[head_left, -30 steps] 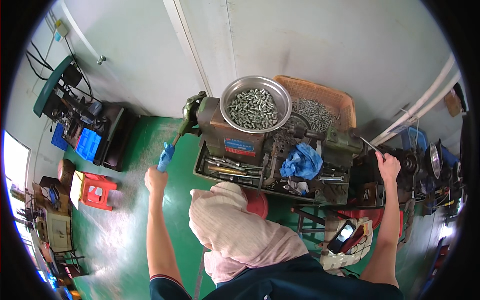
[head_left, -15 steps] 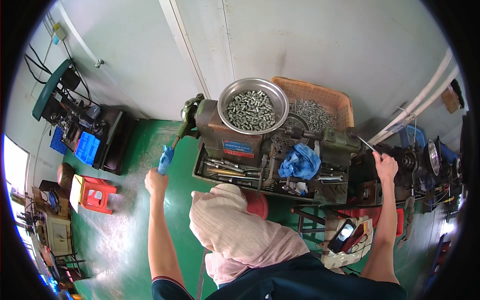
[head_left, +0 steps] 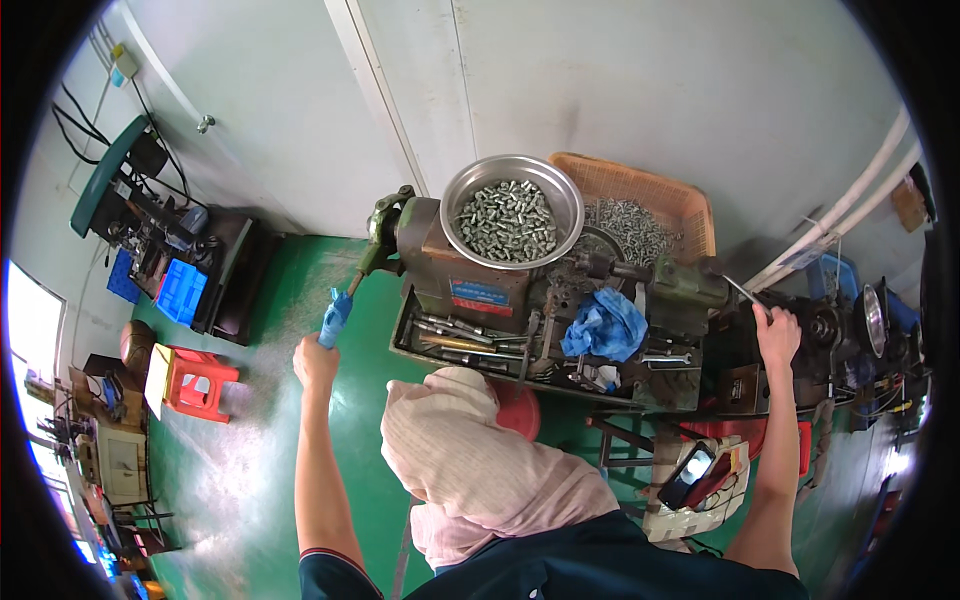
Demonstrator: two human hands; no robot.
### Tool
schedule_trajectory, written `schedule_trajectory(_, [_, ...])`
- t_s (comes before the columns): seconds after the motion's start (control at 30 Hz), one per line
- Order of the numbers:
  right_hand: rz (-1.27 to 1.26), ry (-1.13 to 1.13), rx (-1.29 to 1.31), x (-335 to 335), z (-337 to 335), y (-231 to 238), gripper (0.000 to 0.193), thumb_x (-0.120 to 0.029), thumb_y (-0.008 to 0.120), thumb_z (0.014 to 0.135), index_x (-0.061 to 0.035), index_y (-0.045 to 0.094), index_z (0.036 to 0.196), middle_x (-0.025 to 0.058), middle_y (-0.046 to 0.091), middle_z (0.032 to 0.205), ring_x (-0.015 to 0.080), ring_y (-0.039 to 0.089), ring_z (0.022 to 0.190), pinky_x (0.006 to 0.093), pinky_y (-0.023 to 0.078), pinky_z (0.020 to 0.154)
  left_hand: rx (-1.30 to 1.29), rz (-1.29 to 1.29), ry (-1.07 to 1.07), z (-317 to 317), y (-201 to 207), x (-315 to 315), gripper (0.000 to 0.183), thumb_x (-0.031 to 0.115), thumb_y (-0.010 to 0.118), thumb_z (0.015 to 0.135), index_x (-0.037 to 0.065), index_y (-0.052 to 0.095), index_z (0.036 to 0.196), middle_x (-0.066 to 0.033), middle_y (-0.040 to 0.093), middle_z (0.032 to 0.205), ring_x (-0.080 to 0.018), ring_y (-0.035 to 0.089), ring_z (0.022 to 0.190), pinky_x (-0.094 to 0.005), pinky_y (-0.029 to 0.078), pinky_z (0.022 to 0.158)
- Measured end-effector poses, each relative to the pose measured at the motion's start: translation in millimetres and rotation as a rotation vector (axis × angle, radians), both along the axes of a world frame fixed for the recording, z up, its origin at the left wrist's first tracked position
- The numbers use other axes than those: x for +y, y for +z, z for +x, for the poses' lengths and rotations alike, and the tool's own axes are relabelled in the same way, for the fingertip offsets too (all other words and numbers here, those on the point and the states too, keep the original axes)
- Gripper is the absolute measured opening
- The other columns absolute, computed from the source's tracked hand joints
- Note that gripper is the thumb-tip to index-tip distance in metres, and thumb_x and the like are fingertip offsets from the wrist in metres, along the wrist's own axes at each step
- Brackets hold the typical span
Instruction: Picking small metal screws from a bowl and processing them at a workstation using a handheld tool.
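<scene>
My left hand (head_left: pixel 315 362) is closed around the blue-wrapped end of a long lever handle (head_left: pixel 336 314) that rises to the left side of a small brown and green lathe (head_left: pixel 470 275). My right hand (head_left: pixel 776 333) grips a thin metal lever (head_left: pixel 742 292) at the machine's right end. A round steel bowl (head_left: pixel 513 212) full of small silver metal parts sits on top of the machine. A blue rag (head_left: pixel 604 326) lies on the bed between my hands. A pinkish cloth (head_left: pixel 470 470) hangs in front of my chest.
An orange basket (head_left: pixel 640 205) of metal parts stands behind the machine against the grey wall. Loose tools lie in the tray (head_left: pixel 450 345) under the lathe. A red stool (head_left: pixel 197 382), blue crates (head_left: pixel 180 292) and another machine (head_left: pixel 140 205) stand at left on the green floor.
Both hands keep their grips. The view has shifted slightly; the left hand and lever look almost unmoved.
</scene>
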State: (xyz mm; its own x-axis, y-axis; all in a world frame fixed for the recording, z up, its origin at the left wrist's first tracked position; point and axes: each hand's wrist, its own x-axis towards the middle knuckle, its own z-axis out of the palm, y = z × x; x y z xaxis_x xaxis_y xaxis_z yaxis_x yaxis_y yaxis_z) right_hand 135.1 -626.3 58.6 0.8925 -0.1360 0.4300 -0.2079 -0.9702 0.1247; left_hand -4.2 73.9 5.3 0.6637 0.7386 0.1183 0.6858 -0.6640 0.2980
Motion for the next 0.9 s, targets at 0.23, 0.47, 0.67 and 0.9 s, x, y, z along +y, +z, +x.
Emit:
schedule_trajectory(0.23, [0.004, 0.226, -0.338, 79.9, 88.6, 12.7, 0.032, -0.025, 0.068, 0.072, -0.0101, 0.060, 0.099, 0.0095, 0.060, 0.101, 0.0294, 0.053, 0.100, 0.0435, 0.041, 0.083, -0.002, -0.008, -0.007, 1.4, -2.5, 3.2, 0.017, 0.013, 0.059, 0.069, 0.010, 0.068, 0.083, -0.0179, 0.065, 0.080, -0.0367, 0.062, 0.079, -0.0448, 0.049, 0.071])
schedule_trajectory(0.47, [0.604, 0.614, 0.380, 266.3, 118.7, 1.2, 0.015, -0.017, 0.066, 0.064, -0.0070, 0.065, 0.075, 0.0138, 0.065, 0.076, 0.0273, 0.064, 0.074, 0.0374, 0.050, 0.070, 0.024, -0.006, 0.022, -0.7, -11.5, 14.1, 0.017, 0.013, 0.058, 0.069, 0.010, 0.068, 0.083, -0.0176, 0.065, 0.081, -0.0364, 0.062, 0.080, -0.0444, 0.049, 0.071])
schedule_trajectory(0.67, [0.940, 0.797, 0.523, 291.3, 127.4, -47.6, 0.024, -0.020, 0.065, 0.063, -0.0015, 0.063, 0.078, 0.0118, 0.065, 0.074, 0.0254, 0.063, 0.072, 0.0345, 0.048, 0.068, -0.032, -0.041, 0.046, -1.7, -6.9, 0.4, 0.015, 0.013, 0.058, 0.069, 0.008, 0.067, 0.080, -0.0187, 0.064, 0.078, -0.0379, 0.061, 0.078, -0.0452, 0.048, 0.070])
schedule_trajectory(0.9, [0.885, 0.802, 0.540, 293.1, 108.3, -25.2, 0.025, -0.019, 0.064, 0.062, -0.0017, 0.065, 0.081, 0.0101, 0.065, 0.072, 0.0232, 0.063, 0.069, 0.0323, 0.047, 0.067, -0.087, -0.095, 0.009, -11.7, -7.7, -32.2, 0.012, 0.015, 0.059, 0.070, 0.005, 0.063, 0.076, -0.0208, 0.062, 0.075, -0.0400, 0.060, 0.076, -0.0469, 0.047, 0.067])
